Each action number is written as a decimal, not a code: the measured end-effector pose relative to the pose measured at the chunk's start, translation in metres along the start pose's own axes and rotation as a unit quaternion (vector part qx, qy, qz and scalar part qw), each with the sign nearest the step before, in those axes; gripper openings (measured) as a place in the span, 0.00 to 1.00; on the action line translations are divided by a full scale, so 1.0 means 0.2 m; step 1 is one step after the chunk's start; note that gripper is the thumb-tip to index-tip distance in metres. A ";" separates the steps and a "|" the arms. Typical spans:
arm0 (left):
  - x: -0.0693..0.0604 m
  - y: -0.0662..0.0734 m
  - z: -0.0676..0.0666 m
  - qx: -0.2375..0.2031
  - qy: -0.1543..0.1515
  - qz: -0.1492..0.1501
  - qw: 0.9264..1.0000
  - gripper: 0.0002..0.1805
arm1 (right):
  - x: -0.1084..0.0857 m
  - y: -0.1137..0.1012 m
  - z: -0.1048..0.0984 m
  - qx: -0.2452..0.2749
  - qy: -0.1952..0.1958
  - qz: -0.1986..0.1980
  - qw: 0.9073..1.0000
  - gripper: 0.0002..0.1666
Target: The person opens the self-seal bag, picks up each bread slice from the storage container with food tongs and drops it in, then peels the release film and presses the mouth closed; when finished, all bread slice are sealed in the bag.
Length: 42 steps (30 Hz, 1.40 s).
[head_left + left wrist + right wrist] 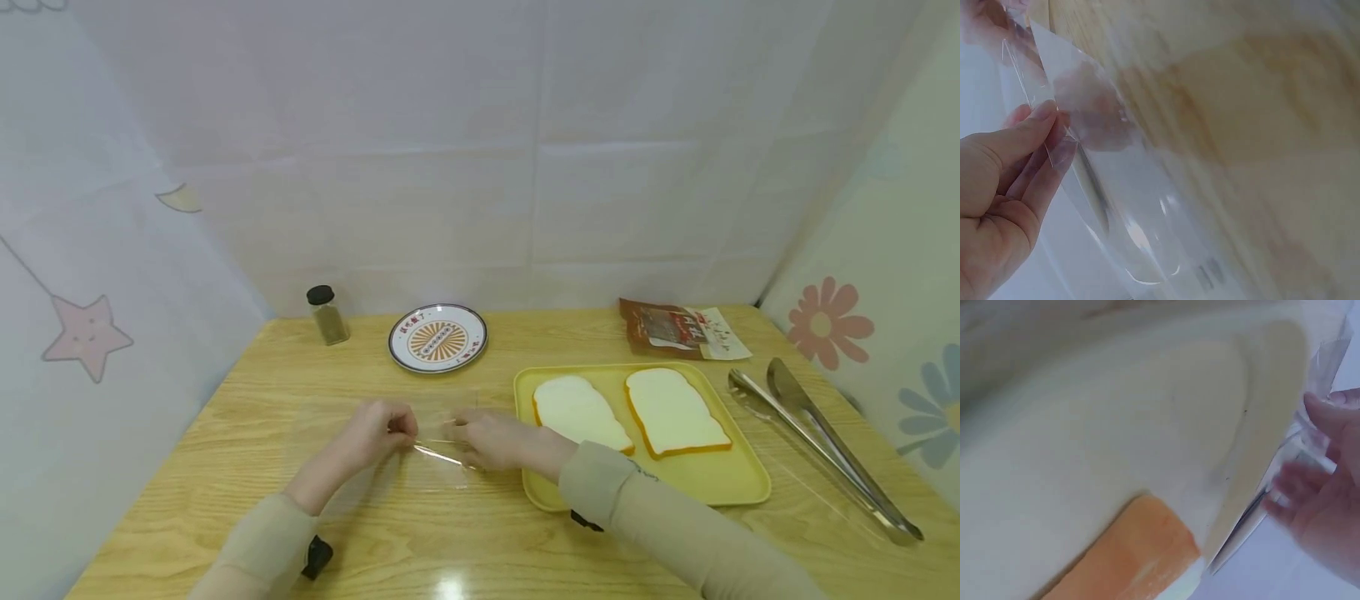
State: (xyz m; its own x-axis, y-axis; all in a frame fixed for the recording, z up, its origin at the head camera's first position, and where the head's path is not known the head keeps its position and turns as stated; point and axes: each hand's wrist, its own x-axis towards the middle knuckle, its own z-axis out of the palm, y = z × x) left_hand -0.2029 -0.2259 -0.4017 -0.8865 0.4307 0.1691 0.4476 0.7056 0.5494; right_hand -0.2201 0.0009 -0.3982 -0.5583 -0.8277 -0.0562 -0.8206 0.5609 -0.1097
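A thin clear plastic bag (438, 475) lies on the wooden table in front of me, with bright glints along its near edge. My left hand (378, 433) pinches that edge between thumb and fingertips; the left wrist view shows the see-through layers (1141, 231) hanging from the grip. To the right, my right hand (491, 437) pinches the same edge, its thumb against the fingers in the right wrist view. The right forearm reaches over the near left corner of a yellow tray (645, 492). On the tray lie two bread slices (577, 408) with orange-brown crusts.
A black-capped spice jar (330, 321) and a patterned round plate (438, 338) stand at the back. Behind the tray lies a red-brown food packet (663, 327). Long metal tongs (825, 450) rest along the right side. Cloth-covered walls (420, 167) close off the back and sides.
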 end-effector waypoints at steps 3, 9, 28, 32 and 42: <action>0.01 0.00 0.00 -0.002 0.000 0.008 1.000 0.09 | -0.01 -0.01 -0.01 -0.009 -0.011 0.028 1.000 0.32; 0.01 -0.02 -0.01 -0.011 -0.006 0.029 0.999 0.08 | 0.00 0.00 -0.05 0.036 -0.054 -0.014 0.998 0.26; -0.01 -0.04 -0.03 -0.064 -0.061 0.017 0.996 0.06 | 0.04 0.02 -0.10 0.150 -0.154 -0.013 0.976 0.25; -0.01 -0.03 -0.03 -0.050 -0.058 0.026 0.997 0.06 | 0.05 0.00 -0.10 0.135 -0.139 -0.010 0.981 0.26; -0.01 -0.01 0.00 0.062 -0.022 0.089 0.994 0.04 | 0.06 0.00 -0.08 0.105 -0.096 -0.032 0.989 0.20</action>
State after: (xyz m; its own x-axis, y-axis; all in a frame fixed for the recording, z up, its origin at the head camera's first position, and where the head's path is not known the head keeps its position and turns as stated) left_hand -0.2025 -0.2275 -0.4021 -0.7869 0.5773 0.2179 0.6108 0.6782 0.4087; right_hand -0.2281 -0.0096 -0.3837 -0.4556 -0.8605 -0.2282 -0.7984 0.5083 -0.3227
